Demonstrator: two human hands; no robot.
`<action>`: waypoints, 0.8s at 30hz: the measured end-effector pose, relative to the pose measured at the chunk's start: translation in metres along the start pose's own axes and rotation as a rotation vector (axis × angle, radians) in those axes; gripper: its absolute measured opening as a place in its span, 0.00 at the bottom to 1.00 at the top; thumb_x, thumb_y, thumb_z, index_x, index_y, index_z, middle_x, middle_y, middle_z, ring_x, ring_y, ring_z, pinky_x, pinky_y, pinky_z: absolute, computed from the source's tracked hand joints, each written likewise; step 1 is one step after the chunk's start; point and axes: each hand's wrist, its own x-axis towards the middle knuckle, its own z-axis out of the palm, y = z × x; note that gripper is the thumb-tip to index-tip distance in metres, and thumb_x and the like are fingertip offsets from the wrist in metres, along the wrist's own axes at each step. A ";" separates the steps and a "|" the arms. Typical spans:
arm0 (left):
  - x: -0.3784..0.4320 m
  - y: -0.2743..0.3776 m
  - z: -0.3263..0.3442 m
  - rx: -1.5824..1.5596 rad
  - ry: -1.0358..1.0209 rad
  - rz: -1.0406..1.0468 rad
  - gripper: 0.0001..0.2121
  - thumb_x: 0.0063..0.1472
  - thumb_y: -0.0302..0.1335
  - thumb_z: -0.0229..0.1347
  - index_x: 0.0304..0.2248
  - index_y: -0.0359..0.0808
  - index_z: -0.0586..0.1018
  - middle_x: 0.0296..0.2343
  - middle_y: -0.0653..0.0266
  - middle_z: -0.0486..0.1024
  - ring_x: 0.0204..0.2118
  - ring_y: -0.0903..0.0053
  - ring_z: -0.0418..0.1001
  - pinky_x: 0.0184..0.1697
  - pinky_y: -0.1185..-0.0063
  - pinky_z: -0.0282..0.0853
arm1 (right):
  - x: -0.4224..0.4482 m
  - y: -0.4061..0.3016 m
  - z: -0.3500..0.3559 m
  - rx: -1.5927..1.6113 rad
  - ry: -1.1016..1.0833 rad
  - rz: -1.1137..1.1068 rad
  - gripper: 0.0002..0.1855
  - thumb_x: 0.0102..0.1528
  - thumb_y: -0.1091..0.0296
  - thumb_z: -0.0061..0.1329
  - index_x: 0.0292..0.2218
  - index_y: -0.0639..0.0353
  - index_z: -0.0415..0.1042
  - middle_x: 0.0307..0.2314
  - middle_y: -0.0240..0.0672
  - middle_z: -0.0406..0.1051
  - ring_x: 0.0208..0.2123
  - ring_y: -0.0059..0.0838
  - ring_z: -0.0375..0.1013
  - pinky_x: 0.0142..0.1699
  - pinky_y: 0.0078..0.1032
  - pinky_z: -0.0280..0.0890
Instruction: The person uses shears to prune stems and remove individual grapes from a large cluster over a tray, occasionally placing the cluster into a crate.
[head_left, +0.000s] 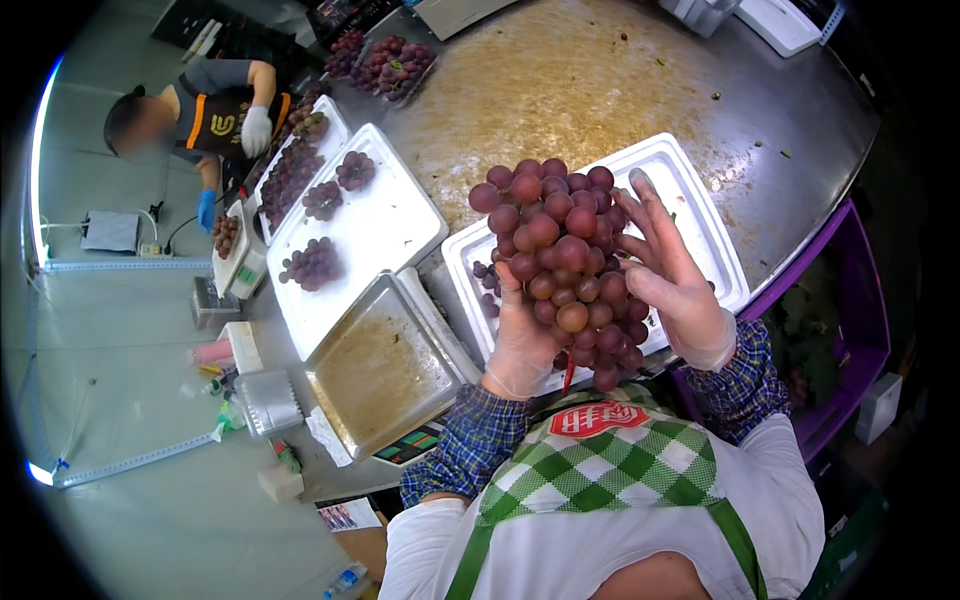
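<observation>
A large bunch of red-purple grapes (570, 255) is held up by my left hand (521, 337), whose thumb presses its near left side. My right hand (667, 281) is beside the bunch's right side, fingers spread, with some fingertips at the berries. Both hands wear thin clear gloves. Below the bunch lies a white foam tray (705, 225), which holds a few small dark grapes (489, 281) at its left and some scraps. A thin red object (568, 369), its kind unclear, shows under the bunch near my left wrist.
Left of me stands a weighing scale with a metal pan (382, 367). Beyond it, a white tray (360, 255) carries several small bunches. A co-worker (225, 112) works at the far left beside more grapes. A purple crate (862, 337) stands at right, below the metal table (600, 82).
</observation>
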 end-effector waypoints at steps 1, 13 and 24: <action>0.001 -0.002 -0.010 -0.180 -0.110 -0.004 0.45 0.60 0.70 0.35 0.61 0.40 0.64 0.57 0.59 0.67 0.60 0.63 0.66 0.64 0.63 0.61 | -0.001 0.000 0.001 -0.020 0.017 -0.010 0.56 0.54 0.51 0.54 0.70 0.53 0.32 0.68 0.47 0.39 0.65 0.43 0.51 0.67 0.38 0.47; -0.009 0.003 0.021 -0.030 0.181 0.062 0.47 0.58 0.71 0.33 0.64 0.41 0.58 0.61 0.54 0.60 0.62 0.57 0.62 0.64 0.58 0.60 | -0.013 -0.002 0.005 0.123 0.059 -0.016 0.52 0.55 0.50 0.53 0.69 0.60 0.40 0.65 0.47 0.47 0.60 0.35 0.59 0.62 0.31 0.55; -0.022 -0.007 -0.025 1.045 0.094 0.355 0.29 0.59 0.30 0.63 0.57 0.38 0.63 0.52 0.63 0.67 0.52 0.76 0.70 0.51 0.77 0.74 | -0.018 -0.002 0.006 0.311 -0.040 -0.005 0.40 0.59 0.66 0.49 0.67 0.65 0.48 0.62 0.43 0.55 0.56 0.34 0.64 0.60 0.31 0.59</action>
